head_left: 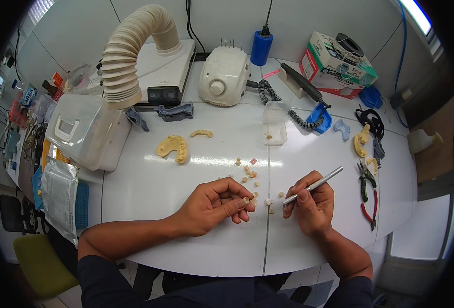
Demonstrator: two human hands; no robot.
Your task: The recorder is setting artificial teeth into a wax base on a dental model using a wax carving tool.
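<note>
Pinching a small tooth-coloured crown (246,200) between thumb and forefinger, the left hand (214,205) rests on the white table (150,205). Just to its right, the right hand (311,205) grips a slim metal tool (314,185) like a pen, its long axis slanting up and away rightward, tip toward the crown. Beyond both hands lie loose crowns (247,172), farther off a yellow jaw model (174,148).

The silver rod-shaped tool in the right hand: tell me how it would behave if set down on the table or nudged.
The silver tool looks like a straight, slim metal rod, so it is probably stiff. Its round shaft would likely roll on the smooth white table. The right hand holds it pen-style in the fingertips, so it seems light.
</note>
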